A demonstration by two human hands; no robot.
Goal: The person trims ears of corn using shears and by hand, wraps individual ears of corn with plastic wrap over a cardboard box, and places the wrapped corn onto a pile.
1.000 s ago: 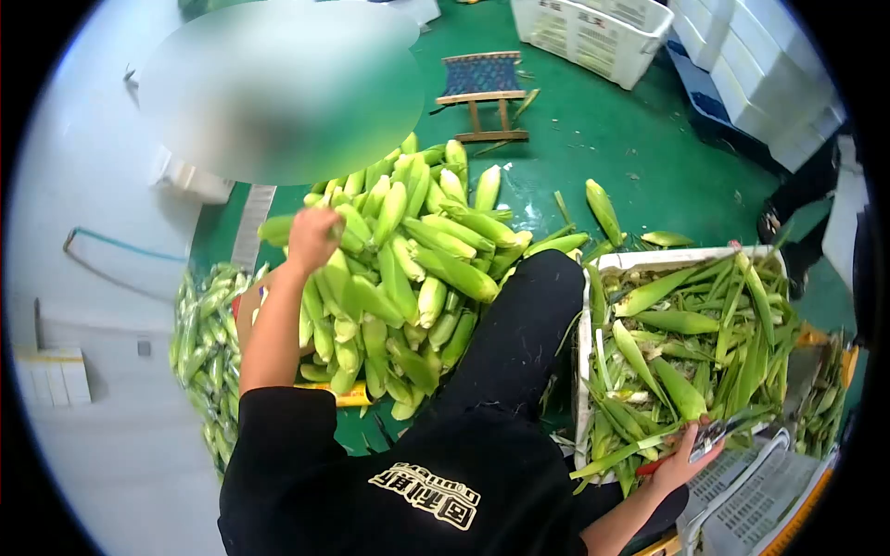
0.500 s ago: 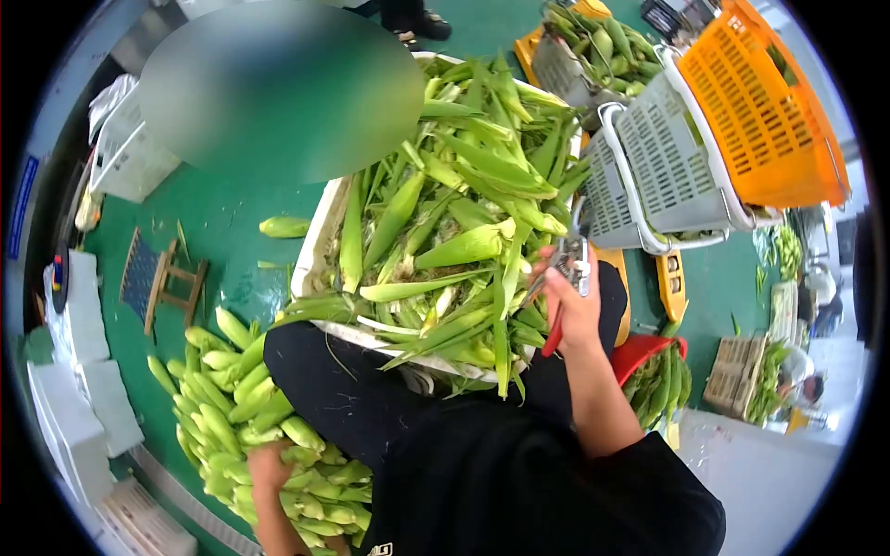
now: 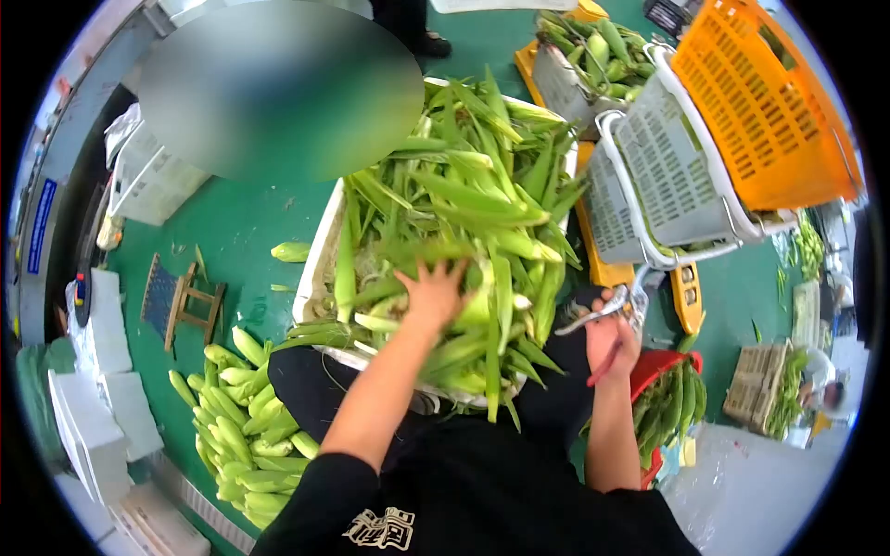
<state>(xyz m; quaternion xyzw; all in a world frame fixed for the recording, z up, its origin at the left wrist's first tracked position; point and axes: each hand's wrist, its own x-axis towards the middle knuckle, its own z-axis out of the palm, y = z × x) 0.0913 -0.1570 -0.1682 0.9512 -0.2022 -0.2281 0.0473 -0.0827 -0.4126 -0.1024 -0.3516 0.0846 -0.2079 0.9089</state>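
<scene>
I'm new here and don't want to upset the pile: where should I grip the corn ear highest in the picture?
Probably round the middle of that ear, from above, with the left hand, which holds no tool. The ear is long and rounded, and it lies exposed at the edge of the pile, one end jutting out.

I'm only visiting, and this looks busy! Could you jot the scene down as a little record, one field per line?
left hand: spread open at the green husks
right hand: gripping a red-handled metal tool
white box: in front, heaped with husks
corn pile: on the left
stool: beyond the corn pile
orange crate: on the right, beside grey crates
red container: near the right hand, holding long green produce
</scene>
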